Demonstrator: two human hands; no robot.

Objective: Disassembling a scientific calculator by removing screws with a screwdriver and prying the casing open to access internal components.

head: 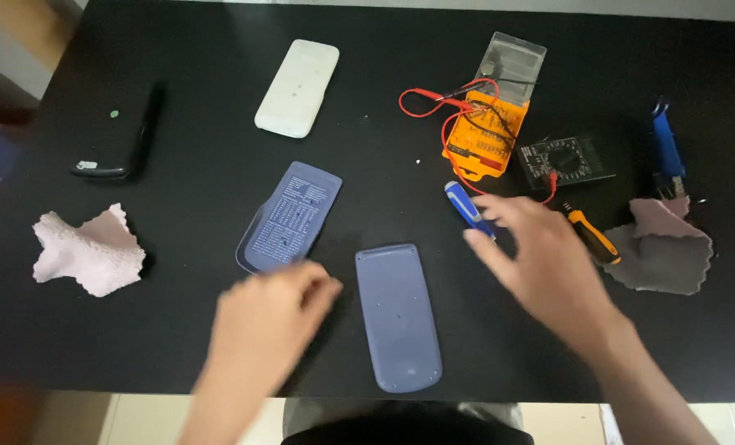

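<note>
My left hand (264, 317) hovers over the black table (384, 99), fingers loosely curled, holding nothing, just left of a grey-blue calculator (398, 317) lying face down. A grey-blue slide cover (289, 216) lies just above that hand. My right hand (540, 264) is spread open with its fingertips at a blue-handled screwdriver (466, 208); I cannot tell whether they touch it. An orange-handled screwdriver (592, 236) lies beside the right hand.
A white case (297, 87) and a black device (120, 132) lie at the back left. A pink cloth (87, 251) is at left, a grey cloth (660, 247) at right. An orange multimeter (487, 132) with red leads, a black circuit board (567, 159), a clear cover (512, 59) and blue pliers (666, 148) sit at back right.
</note>
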